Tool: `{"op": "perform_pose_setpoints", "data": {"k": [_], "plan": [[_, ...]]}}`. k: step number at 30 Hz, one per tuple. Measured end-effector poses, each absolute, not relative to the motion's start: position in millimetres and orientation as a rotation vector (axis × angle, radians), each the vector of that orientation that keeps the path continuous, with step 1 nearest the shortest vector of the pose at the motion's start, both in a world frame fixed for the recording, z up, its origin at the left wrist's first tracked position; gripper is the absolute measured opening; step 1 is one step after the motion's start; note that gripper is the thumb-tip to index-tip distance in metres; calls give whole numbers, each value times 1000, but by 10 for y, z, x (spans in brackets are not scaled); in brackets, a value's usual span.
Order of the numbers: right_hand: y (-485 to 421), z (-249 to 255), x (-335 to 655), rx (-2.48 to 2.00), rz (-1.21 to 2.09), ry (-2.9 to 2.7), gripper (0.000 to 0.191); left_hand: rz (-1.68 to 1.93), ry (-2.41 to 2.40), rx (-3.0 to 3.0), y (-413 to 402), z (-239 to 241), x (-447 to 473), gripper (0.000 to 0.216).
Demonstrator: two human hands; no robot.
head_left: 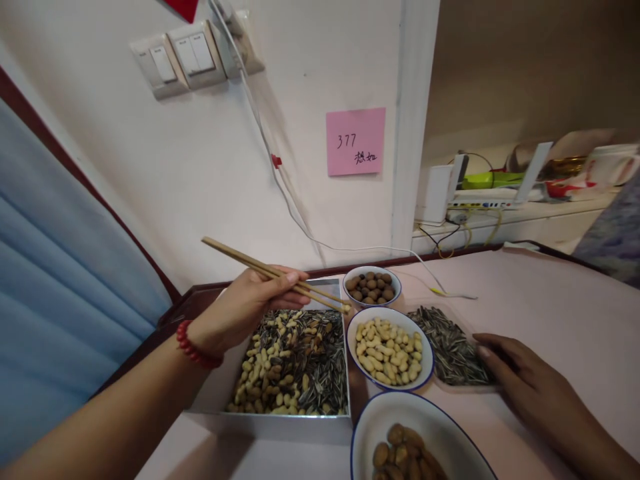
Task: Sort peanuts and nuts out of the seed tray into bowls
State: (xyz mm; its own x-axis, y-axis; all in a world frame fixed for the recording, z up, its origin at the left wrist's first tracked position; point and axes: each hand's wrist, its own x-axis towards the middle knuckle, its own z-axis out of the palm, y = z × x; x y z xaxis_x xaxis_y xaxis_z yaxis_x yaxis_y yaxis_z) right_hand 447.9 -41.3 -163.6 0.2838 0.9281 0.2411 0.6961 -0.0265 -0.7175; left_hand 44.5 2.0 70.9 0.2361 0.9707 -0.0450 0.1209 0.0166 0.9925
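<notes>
My left hand (265, 290) is closed around a pair of wooden chopsticks (240, 257). Their tips are together above the right rim of a box (280, 421), with a small pale piece, perhaps a peanut, between them. Inside the box lie mixed peanuts (260, 357), sunflower seeds (327, 373) and some brown nuts. At the right, my right hand (525, 373) grips the edge of a shallow tray (470, 388) of striped sunflower seeds (445, 343); some of its fingers are hidden. Between box and tray stands a blue-rimmed bowl (429, 373) of peanuts (387, 350).
Behind the peanuts is a bowl (349, 277) of round brown nuts; an oval bowl (450, 427) of longer brown nuts stands in front. A white cable (360, 249) runs down the wall onto the table (575, 313). A router (480, 200) sits on a shelf; a blue curtain (65, 280) hangs left.
</notes>
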Motion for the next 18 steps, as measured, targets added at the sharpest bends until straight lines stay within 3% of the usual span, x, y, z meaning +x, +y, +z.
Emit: {"op": "perform_pose_setpoints", "data": {"k": [8, 18], "plan": [[-420, -1597, 4441, -1762, 361, -1454, 50, 784, 1009, 1507, 68, 515, 912, 25], [-403, -1690, 4490, -1785, 371, -1407, 54, 906, 1318, 1456, 98, 549, 206, 37]]}}
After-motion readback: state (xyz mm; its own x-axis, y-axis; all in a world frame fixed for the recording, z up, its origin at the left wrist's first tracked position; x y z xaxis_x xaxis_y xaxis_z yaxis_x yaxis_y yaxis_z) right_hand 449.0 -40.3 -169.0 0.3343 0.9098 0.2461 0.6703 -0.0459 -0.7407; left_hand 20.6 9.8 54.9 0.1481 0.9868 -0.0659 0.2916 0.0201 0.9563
